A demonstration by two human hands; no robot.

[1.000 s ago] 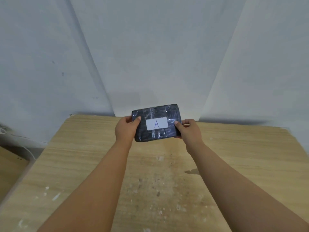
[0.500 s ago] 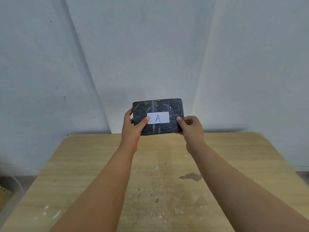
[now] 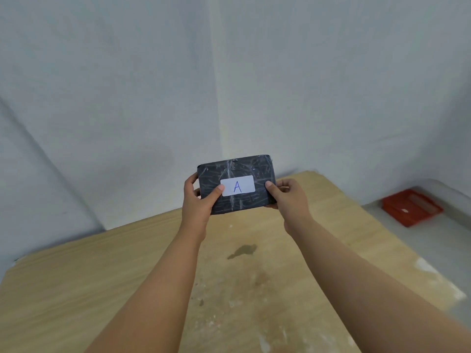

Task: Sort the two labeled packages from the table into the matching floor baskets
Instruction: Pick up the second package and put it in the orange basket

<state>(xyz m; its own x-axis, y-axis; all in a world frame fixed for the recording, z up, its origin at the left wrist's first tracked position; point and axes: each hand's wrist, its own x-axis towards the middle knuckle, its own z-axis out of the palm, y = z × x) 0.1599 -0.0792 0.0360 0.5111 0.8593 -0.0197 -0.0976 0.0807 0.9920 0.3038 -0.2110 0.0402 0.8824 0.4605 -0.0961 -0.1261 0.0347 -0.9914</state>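
Note:
A dark package wrapped in clear tape carries a white label with a blue letter A. I hold it up above the far part of the wooden table, its label facing me. My left hand grips its left end, thumb on the front. My right hand grips its right end. A red basket with a small white tag sits on the floor at the right, beyond the table's edge. No second package is in view.
Pale walls meet in a corner behind the table. The tabletop has a dark stain and white paint flecks. Grey floor shows to the right of the table.
The view has swung to the right, bringing the red basket and floor into sight. Both hands keep their hold on package A, which stays raised.

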